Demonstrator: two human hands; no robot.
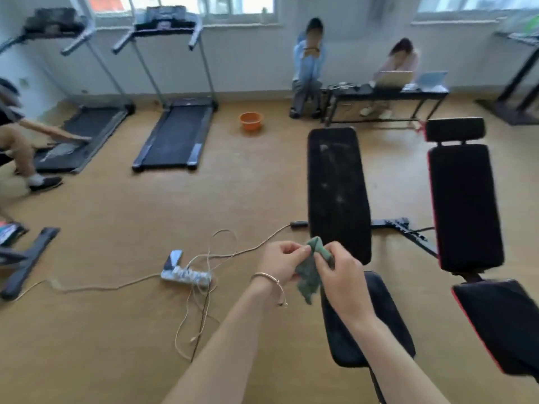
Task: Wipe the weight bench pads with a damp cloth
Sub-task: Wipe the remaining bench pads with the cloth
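I hold a green cloth (309,269) bunched between both hands, in the air just left of the near bench. My left hand (280,262) pinches its left side and my right hand (339,275) grips its top and right side. The near weight bench has a long black back pad (337,191) with pale dusty smears and a black seat pad (376,325) under my right forearm. A second bench stands to the right, with a black red-edged back pad (463,205), a headrest pad (455,129) and a seat pad (501,322).
A power strip (186,276) with tangled cables lies on the wooden floor left of my hands. An orange basin (250,121) sits further back. Two treadmills (178,135) stand by the wall, a person crouches at left, two people sit at a black table (388,94).
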